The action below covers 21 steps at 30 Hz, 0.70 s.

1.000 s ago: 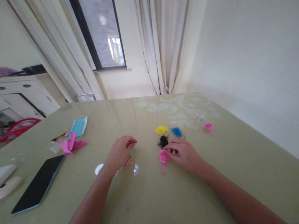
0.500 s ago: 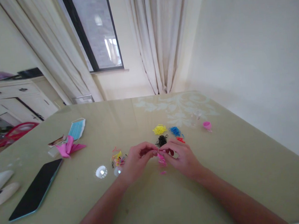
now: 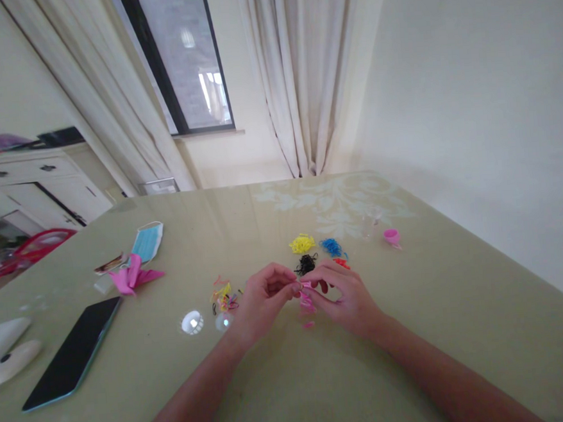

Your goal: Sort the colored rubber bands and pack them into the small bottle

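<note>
Since the left hand (image 3: 263, 299) has moved away from the mixed pile (image 3: 224, 298) and has come beside the right hand (image 3: 348, 293), the fingertips of both hands now meet just above the pink pile (image 3: 308, 303). Because of this change, the two hands are working at one same spot, and the mixed pile is seen again beside the left wrist. Left thumb and finger are narrow, as in a pinch, and the right ones are pinched also. Maybe some small pink piece is between them, but it is too small and I cannot tell for sure.

The pink pile lies on the table (image 3: 275, 391), partly under the fingers, and a small pink bit (image 3: 309, 325) lies alone near it. Behind it are the black pile (image 3: 306, 264) and the yellow pile (image 3: 302, 243); the blue pile (image 3: 332, 247) is next to the yellow one, and the red pile (image 3: 342, 263) is half hidden by the right hand. Farther to the right stands a pink cup (image 3: 392, 237). On the left side there are a tablet (image 3: 74, 354), a pink folded paper (image 3: 134, 276) and a blue mask (image 3: 147, 241).

About brands or labels, I can read no writing on any of these things.
</note>
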### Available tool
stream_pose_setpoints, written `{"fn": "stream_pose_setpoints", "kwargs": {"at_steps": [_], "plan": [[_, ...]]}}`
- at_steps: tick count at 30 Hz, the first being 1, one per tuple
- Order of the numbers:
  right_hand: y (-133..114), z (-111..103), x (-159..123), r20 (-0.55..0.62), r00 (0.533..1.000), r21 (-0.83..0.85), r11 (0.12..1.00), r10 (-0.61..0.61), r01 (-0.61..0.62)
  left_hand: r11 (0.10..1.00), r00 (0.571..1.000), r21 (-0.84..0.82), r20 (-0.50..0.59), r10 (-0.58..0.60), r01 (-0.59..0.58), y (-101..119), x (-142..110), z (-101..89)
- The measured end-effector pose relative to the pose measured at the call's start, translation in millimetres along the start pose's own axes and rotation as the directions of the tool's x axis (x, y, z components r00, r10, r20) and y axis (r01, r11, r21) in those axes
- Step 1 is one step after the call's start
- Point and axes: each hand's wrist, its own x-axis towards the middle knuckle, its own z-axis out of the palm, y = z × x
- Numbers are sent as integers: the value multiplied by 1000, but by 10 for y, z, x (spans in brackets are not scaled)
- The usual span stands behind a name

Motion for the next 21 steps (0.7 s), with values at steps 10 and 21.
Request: {"fn": "stream_pose_setpoints", "kwargs": {"at_steps": [10, 21], "plan": [[-3, -11, -7, 20, 1000, 11, 1000, -2, 1, 1000, 1000, 11, 13, 0, 0, 27, -11, 12], [-9, -19, 11, -94, 995, 63, 998, -20, 26, 991, 998, 120, 37, 49, -53, 13, -30, 24]]}}
